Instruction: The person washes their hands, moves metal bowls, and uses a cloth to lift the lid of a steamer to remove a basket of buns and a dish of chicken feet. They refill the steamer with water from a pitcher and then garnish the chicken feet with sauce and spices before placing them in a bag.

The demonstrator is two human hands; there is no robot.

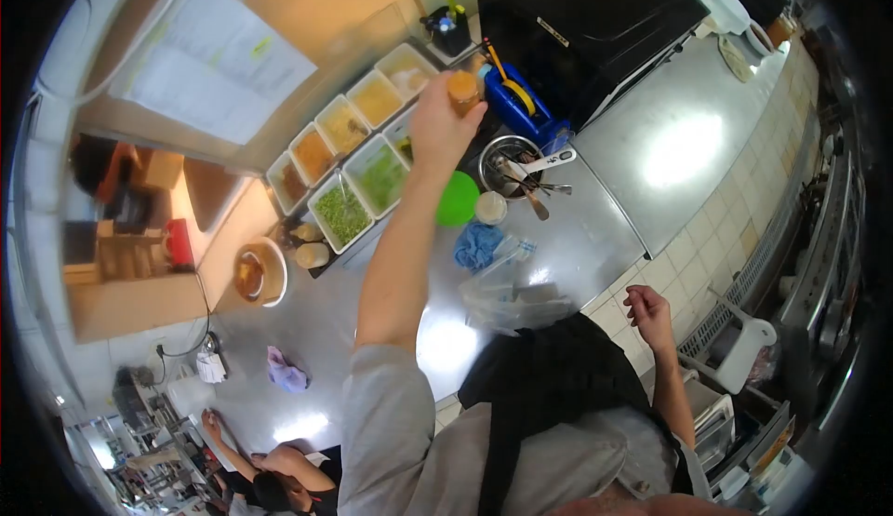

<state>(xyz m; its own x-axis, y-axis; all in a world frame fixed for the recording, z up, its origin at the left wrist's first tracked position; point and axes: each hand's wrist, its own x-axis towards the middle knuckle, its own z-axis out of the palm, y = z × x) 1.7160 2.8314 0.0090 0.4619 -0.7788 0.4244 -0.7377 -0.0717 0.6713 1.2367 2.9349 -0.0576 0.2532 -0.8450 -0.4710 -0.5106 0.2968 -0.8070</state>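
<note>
Above the far end of a row of topping trays, my left hand [439,130] is wrapped round a small orange-topped jar [464,91]. Close under that arm are a tray of chopped green herbs [342,214] and a tray of leafy greens [381,179]. A bright green round item [458,199] and a metal bowl of utensils [490,164] with a white measuring spoon [558,157] lie to the right of the forearm. My right hand [648,314] hangs beside my black apron [558,367], fingers loosely curled, with nothing visible in them.
A blue tape dispenser [516,107] stands against a black appliance [586,27]. Nearer me are a blue cloth [479,244] and clear plastic bags [516,302]. A purple cloth [286,370] lies farther left, where another person [279,479] leans at the counter.
</note>
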